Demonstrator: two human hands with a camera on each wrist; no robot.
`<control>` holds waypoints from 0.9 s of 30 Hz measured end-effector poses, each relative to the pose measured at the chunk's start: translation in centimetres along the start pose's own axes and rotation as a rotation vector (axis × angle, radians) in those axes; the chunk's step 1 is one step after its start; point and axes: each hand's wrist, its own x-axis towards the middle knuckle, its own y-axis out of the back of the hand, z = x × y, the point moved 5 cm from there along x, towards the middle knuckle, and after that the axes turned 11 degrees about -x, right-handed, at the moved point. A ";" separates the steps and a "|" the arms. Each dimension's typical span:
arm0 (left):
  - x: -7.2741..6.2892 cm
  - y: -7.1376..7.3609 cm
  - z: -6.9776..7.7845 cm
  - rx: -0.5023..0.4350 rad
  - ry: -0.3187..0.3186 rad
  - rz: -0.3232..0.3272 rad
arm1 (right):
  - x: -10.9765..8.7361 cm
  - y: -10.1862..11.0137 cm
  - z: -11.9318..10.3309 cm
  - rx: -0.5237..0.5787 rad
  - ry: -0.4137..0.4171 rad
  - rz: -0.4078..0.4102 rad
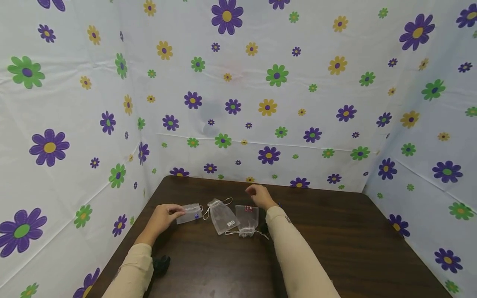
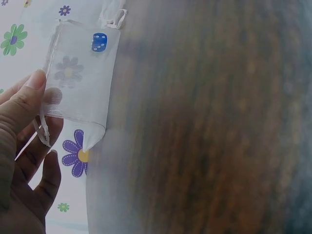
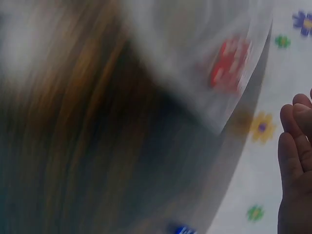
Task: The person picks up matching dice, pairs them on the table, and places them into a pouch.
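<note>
My left hand (image 1: pixel 164 217) pinches the edge of a sheer white drawstring pouch (image 1: pixel 183 218) between thumb and fingers. Inside that pouch lies a blue die (image 2: pixel 99 42) with white pips. Just to its right is a second sheer pouch (image 1: pixel 220 213), which has white dice (image 1: pixel 231 223) at its lower end. A third pouch (image 1: pixel 247 219) lies with its drawstring end toward me and holds red dice (image 1: pixel 248 208). Beyond this one, my right hand (image 1: pixel 261 196) hovers over the table with loosely bent fingers and nothing visible in them.
The pouches lie on a dark brown wooden table (image 1: pixel 316 240). A small blue die (image 3: pixel 184 229) shows near my right wrist. Flower-printed white sheeting (image 1: pixel 246 91) walls in the back and both sides. A black device (image 1: pixel 161 265) is at my left wrist.
</note>
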 end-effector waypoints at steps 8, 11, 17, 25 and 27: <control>-0.1 0.3 0.0 0.000 0.025 -0.010 | -1.7 2.1 5.2 -0.017 -0.098 0.042; -0.2 0.2 0.0 -0.004 0.040 -0.022 | -2.4 2.6 6.7 -0.030 -0.129 0.035; -0.1 0.1 -0.1 -0.001 0.029 -0.021 | -3.4 2.7 8.9 -0.039 -0.150 0.016; -0.1 0.1 -0.3 0.013 -0.018 -0.007 | -4.2 2.4 10.4 -0.067 -0.176 0.009; -0.1 0.1 -0.3 0.010 -0.008 -0.012 | -4.4 2.3 10.5 -0.073 -0.181 0.005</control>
